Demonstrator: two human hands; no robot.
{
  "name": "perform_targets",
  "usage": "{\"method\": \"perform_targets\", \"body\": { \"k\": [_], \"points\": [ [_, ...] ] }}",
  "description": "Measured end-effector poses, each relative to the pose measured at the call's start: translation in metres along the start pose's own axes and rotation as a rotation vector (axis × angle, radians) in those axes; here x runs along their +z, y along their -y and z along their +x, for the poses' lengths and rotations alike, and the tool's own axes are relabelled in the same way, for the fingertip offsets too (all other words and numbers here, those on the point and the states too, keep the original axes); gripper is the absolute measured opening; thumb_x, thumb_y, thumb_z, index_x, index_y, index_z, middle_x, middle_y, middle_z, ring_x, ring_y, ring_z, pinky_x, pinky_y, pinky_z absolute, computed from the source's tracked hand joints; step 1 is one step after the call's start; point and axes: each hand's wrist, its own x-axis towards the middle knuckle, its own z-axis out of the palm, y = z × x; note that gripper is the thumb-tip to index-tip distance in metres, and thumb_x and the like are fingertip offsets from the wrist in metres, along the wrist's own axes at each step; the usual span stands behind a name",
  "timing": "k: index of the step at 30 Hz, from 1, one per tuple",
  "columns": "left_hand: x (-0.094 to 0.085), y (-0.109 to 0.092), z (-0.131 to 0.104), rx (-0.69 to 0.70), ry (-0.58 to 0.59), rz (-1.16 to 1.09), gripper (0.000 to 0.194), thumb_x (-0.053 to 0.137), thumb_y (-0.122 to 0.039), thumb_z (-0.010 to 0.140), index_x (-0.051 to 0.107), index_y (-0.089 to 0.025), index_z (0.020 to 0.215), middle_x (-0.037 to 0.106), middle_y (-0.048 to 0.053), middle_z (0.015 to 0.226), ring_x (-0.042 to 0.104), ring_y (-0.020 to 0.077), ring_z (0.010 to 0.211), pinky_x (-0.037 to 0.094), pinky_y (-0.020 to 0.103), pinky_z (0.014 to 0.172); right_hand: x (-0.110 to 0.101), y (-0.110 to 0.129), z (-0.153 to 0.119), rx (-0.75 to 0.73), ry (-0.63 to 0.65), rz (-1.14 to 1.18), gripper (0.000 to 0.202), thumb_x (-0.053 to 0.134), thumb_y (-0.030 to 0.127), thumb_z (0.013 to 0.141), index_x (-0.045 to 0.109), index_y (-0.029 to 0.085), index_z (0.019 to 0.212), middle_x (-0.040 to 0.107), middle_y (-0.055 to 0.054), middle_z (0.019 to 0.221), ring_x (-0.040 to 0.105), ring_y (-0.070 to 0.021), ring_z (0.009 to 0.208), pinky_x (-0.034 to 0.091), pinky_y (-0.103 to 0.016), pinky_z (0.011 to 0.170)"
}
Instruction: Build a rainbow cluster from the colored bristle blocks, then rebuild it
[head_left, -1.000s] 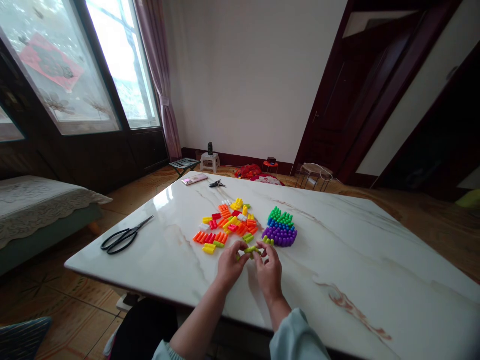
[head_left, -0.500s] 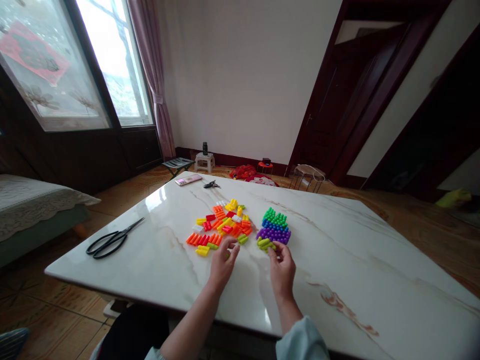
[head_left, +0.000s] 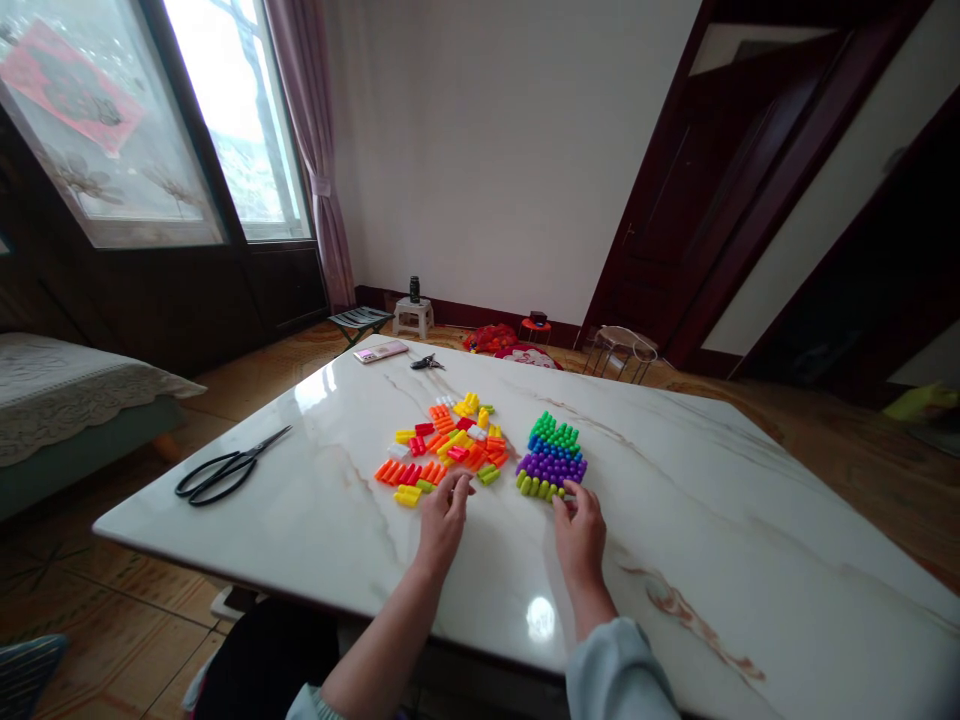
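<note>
On the table, a block of joined plastic pieces [head_left: 553, 466] lies in rows of green, blue and purple. A yellow-green row [head_left: 536, 487] lines its near edge. My right hand [head_left: 581, 525] is at the right end of that row, thumb and index finger apart, fingertips at or very near the last piece. My left hand [head_left: 444, 515] hovers by the near side of a loose pile of orange, red, yellow and white pieces [head_left: 457, 440]. Its fingers are curled in; whatever they hold, if anything, is hidden. Some yellow-green pieces [head_left: 488, 474] lie just beyond it.
Black-handled scissors [head_left: 229, 470] lie on the left of the marble-patterned table [head_left: 337, 540]. A phone [head_left: 380, 352] and keys [head_left: 427, 362] rest near the far edge. Beyond the table stand a white stool [head_left: 413, 316], a folding stool [head_left: 361, 320] and a round-topped stool [head_left: 624, 345].
The yellow-green row, tilted in my right hand before, now lies along the purple row. My right hand's fingers have shifted to its right end. My left hand's fingers have curled in more.
</note>
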Motion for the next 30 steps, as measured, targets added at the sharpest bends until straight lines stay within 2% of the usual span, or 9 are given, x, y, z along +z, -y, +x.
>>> {"method": "perform_targets", "body": {
  "k": [4,11,15,17,19,21,23,26,30],
  "points": [
    [-0.002,0.0,0.0,-0.041,-0.021,-0.064,0.043,0.048,-0.054,0.086,0.068,-0.017,0.093,0.069,0.005,0.08,0.057,0.0127,0.056,0.045,0.023,0.052,-0.009,0.009,-0.004,0.018,-0.067,-0.119,0.033,0.045,0.047,0.088,0.06,0.018,0.083,0.062,-0.007,0.082,0.055,-0.0165,0.066,0.04,-0.027,0.061],
    [-0.002,-0.005,-0.001,-0.205,0.006,-0.494,0.051,0.053,-0.061,0.081,0.066,-0.016,0.1,0.068,0.011,0.1,0.063,0.0174,0.077,0.045,0.021,0.049,-0.01,0.014,-0.008,-0.097,0.129,-0.149,0.041,0.044,0.047,0.091,0.061,0.019,0.067,0.062,-0.003,0.074,0.053,-0.0134,0.061,0.036,-0.025,0.06],
    [0.0,-0.003,0.004,-0.311,0.061,-0.826,0.06,0.06,-0.066,0.072,0.065,-0.014,0.101,0.064,0.015,0.11,0.062,0.0288,0.102,0.055,0.036,0.071,-0.007,0.024,-0.01,-0.253,0.357,-0.064,0.035,0.046,0.041,0.092,0.062,0.019,0.071,0.062,-0.003,0.078,0.057,-0.0141,0.068,0.041,-0.024,0.067],
    [0.001,-0.001,0.005,-0.358,0.082,-0.893,0.059,0.062,-0.066,0.072,0.065,-0.015,0.101,0.063,0.015,0.115,0.057,0.0322,0.112,0.052,0.044,0.085,-0.006,0.038,-0.015,-0.284,0.482,-0.018,0.025,0.051,0.04,0.09,0.065,0.019,0.09,0.063,-0.003,0.09,0.057,-0.0122,0.064,0.044,-0.024,0.067],
    [0.002,0.001,0.004,-0.361,0.09,-0.886,0.056,0.062,-0.065,0.073,0.066,-0.016,0.102,0.061,0.014,0.12,0.052,0.0326,0.12,0.047,0.047,0.094,-0.003,0.057,-0.023,-0.302,0.576,0.021,0.037,0.058,0.039,0.086,0.057,0.022,0.119,0.062,-0.004,0.108,0.057,-0.0112,0.062,0.047,-0.025,0.067],
    [0.003,0.005,0.003,-0.327,0.083,-0.84,0.055,0.061,-0.064,0.075,0.067,-0.017,0.103,0.061,0.013,0.122,0.049,0.0313,0.124,0.043,0.046,0.1,0.003,0.075,-0.033,-0.35,0.603,0.021,0.057,0.064,0.034,0.08,0.045,0.027,0.134,0.056,-0.006,0.123,0.061,-0.0152,0.077,0.05,-0.028,0.073],
    [0.004,0.008,0.003,-0.285,0.072,-0.796,0.056,0.06,-0.065,0.075,0.068,-0.016,0.102,0.062,0.014,0.12,0.05,0.0308,0.123,0.041,0.045,0.102,0.01,0.088,-0.044,-0.396,0.611,0.0,0.052,0.062,0.025,0.08,0.05,0.03,0.13,0.056,-0.005,0.121,0.062,-0.0188,0.091,0.051,-0.03,0.078],
    [0.004,0.012,0.002,-0.246,0.065,-0.738,0.054,0.059,-0.063,0.077,0.068,-0.015,0.1,0.063,0.014,0.116,0.054,0.0305,0.119,0.045,0.045,0.099,0.021,0.092,-0.053,-0.391,0.601,0.02,0.035,0.052,0.014,0.082,0.06,0.026,0.114,0.062,-0.005,0.103,0.062,-0.0193,0.09,0.051,-0.031,0.079],
    [0.005,0.017,0.002,-0.116,0.076,-0.5,0.035,0.066,-0.045,0.078,0.068,-0.018,0.099,0.067,0.011,0.107,0.06,0.0253,0.109,0.048,0.04,0.096,0.026,0.079,-0.053,-0.276,0.464,0.172,0.028,0.055,0.018,0.081,0.06,0.021,0.108,0.064,-0.007,0.103,0.062,-0.0209,0.094,0.051,-0.034,0.084]
  ]
}}
